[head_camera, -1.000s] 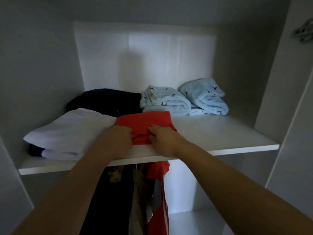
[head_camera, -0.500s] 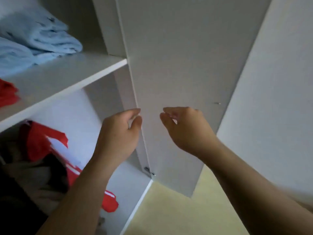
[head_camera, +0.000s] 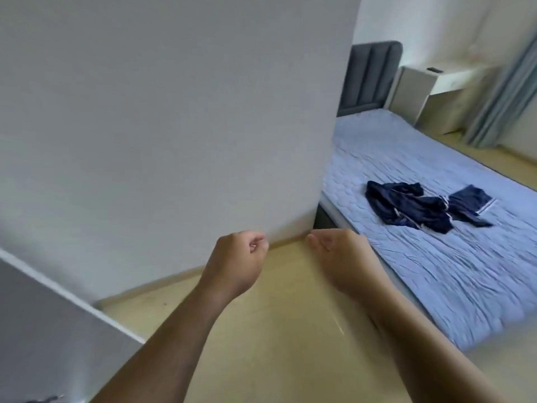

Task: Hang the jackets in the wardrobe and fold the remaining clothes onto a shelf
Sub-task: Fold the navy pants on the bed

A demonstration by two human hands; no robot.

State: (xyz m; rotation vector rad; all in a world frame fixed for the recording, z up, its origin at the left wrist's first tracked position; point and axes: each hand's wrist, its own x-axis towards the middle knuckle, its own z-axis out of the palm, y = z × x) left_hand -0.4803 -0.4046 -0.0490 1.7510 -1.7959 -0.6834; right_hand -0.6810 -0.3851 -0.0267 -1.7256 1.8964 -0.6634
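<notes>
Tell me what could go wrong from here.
1. The dark blue clothes lie crumpled and tangled on the bed; grabbed as one bundle, a piece may slip and drop on the floor.
2. The wardrobe door stands close on the person's left; swinging round with clothes could bump it.

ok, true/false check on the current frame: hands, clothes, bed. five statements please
1. The left hand and right hand hold nothing. True.
2. A red garment lies on the bed. False: the only clothing there is the navy clothing.
3. The navy clothing is neatly folded. False: it lies crumpled and spread out.
4. A grey headboard stands at the far end of the bed. True.
5. The right hand's fingers touch the navy clothing. False: the hand is well apart from it, over the floor beside the bed.
</notes>
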